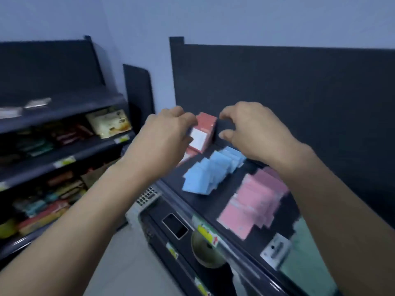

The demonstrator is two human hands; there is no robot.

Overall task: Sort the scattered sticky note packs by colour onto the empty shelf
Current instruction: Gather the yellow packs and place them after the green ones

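My left hand (165, 135) grips a red sticky note pack (204, 130) with a white label, held tilted above the far left end of the dark shelf (215, 201). Just right of that pack hovers my right hand (252, 133), its fingers curled and apart from the pack, holding nothing that I can see. More red packs (188, 155) lie under my left hand. A row of light blue packs (211, 171) leans along the shelf's middle. Pink packs (254, 199) lie to the right, and pale green packs (307, 253) sit at the near right.
The shelf's dark back panel (299, 92) rises right behind the packs. A second rack (64, 146) at the left holds snack boxes. Price tags (207, 233) run along the shelf's front edge, with a tape roll (208, 251) below it. The frame is motion-blurred.
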